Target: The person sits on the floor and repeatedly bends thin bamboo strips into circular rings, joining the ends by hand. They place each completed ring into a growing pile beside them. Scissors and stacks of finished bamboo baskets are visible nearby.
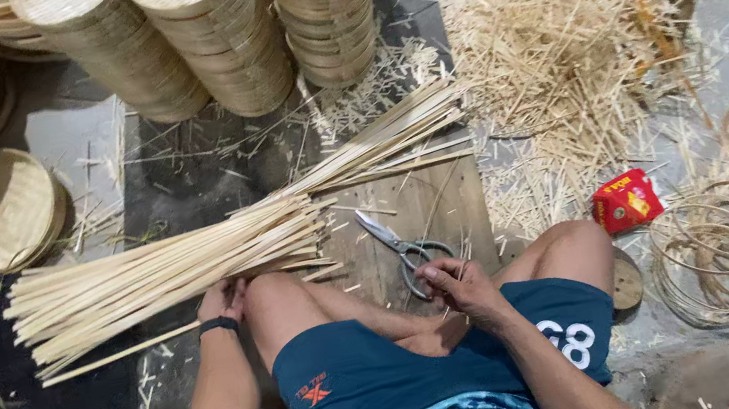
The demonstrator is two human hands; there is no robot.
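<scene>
Resting your left hand (222,302) on the bamboo strips (166,269), fingers curled over their near edge, keep the bundle pressed flat. Your right hand (459,286), fingers loosely closed and empty, sits just beside the scissors (400,246) ahead.

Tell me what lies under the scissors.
The scissors lie on a wooden board strewn with bamboo slivers. The right hand covers the handle end, so whatever sits beneath there is hidden.
</scene>
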